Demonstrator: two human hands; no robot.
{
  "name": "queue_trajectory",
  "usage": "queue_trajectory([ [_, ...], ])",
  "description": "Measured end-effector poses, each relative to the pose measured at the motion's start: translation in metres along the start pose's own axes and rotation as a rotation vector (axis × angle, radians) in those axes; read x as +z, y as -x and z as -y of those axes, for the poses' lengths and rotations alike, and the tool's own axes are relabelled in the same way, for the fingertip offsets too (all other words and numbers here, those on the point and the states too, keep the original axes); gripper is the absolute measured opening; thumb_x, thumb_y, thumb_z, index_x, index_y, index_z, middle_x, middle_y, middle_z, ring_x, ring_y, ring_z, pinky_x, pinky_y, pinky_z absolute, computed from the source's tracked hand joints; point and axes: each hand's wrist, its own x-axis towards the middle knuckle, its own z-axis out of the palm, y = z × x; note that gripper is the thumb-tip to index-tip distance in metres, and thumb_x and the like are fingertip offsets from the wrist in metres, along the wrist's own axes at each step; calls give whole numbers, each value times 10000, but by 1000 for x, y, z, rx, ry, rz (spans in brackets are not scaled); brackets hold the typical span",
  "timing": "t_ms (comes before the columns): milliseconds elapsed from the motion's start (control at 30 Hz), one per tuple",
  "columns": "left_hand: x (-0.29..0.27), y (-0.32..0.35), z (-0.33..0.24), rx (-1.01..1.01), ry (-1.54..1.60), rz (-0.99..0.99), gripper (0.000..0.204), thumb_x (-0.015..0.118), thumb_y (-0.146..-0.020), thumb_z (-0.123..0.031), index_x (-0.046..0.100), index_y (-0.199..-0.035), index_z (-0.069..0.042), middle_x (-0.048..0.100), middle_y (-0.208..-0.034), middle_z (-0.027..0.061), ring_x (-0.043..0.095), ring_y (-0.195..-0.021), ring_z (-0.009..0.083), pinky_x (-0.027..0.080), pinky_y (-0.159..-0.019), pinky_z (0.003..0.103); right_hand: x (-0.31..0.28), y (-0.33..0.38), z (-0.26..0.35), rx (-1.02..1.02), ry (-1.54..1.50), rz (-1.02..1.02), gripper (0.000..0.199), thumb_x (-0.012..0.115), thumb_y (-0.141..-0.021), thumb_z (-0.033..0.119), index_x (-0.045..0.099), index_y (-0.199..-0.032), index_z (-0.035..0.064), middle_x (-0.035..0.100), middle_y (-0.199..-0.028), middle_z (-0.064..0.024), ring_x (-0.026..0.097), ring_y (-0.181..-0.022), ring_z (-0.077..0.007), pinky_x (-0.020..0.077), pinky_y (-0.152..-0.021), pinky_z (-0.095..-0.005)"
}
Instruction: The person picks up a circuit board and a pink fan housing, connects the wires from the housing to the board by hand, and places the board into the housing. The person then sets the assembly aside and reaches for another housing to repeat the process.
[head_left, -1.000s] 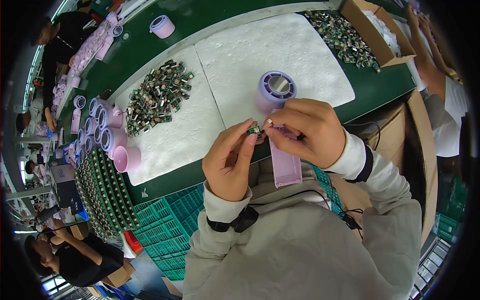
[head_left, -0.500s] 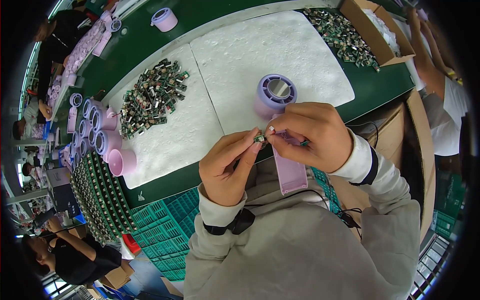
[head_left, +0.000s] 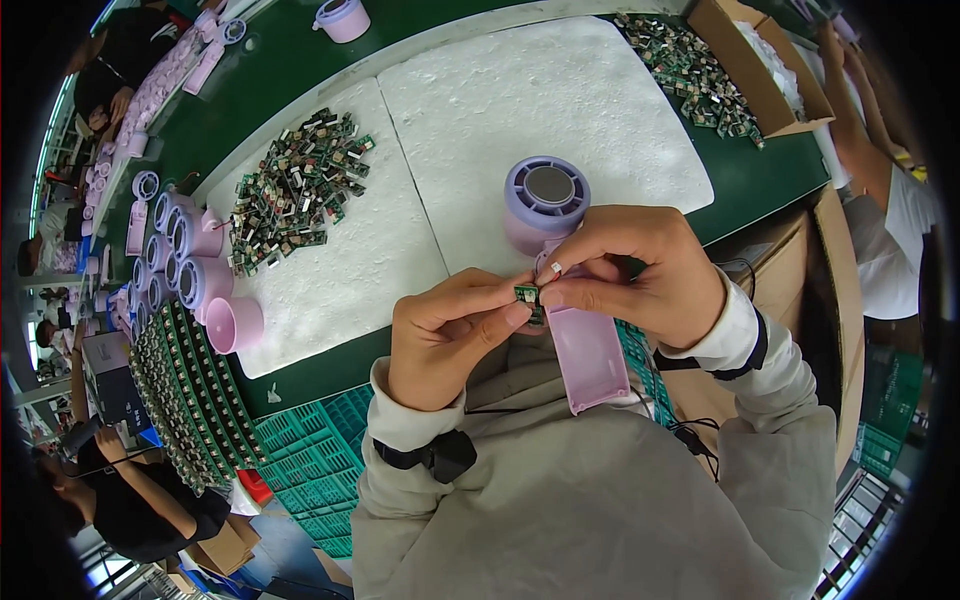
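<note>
Head view: both hands' fingers (head_left: 515, 315) clamped on small green circuit board (head_left: 527, 294), lilac plastic fan (head_left: 560, 270) beneath.

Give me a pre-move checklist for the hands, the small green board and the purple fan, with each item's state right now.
1. Small green circuit board pinched at the fingertips of the left hand: ok.
2. Right hand also at the board, fingertips meeting the left's: ok.
3. Purple handheld fan supported: ok, its handle runs under the right hand while its round head lies over the white foam pad.
4. Board seated in the fan's handle: cannot tell, the fingers hide the joint.
5. Board's orientation: cannot tell, too small.
6. More boards within view: ok, a pile of circuit boards lies on the foam to the left.
</note>
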Motion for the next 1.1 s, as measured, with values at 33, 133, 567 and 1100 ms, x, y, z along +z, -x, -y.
queue_trajectory([
  [33,-1,0,1,-20,1,23,309,647,-947,133,712,-1223,11,682,-1177,193,706,-1047,245,654,-904,379,1,0,-2,10,-4,-5,211,851,-833,47,781,-1031,62,582,-692,7,455,-576,-85,403,-577,-268],
  [133,0,0,4,30,-32,15,309,649,-951,125,708,-1232,10,684,-1170,192,705,-1049,245,651,-903,372,4,1,-5,31,-12,-17,194,848,-837,43,783,-1020,60,602,-717,1,456,-580,-81,400,-578,-262],
  [567,14,0,7,162,-240,-177,286,653,-971,90,687,-1248,28,689,-1221,187,698,-1085,212,590,-929,319,7,-1,0,27,-82,-91,174,833,-820,18,799,-985,62,678,-806,-34,524,-649,-99,419,-607,-272],
  [1100,22,0,6,141,-266,-208,299,627,-989,87,657,-1283,45,672,-1229,163,699,-1094,209,580,-943,309,9,-1,8,-135,278,-107,187,798,-821,-18,753,-992,43,569,-787,-28,544,-630,-138,447,-563,-283],
])
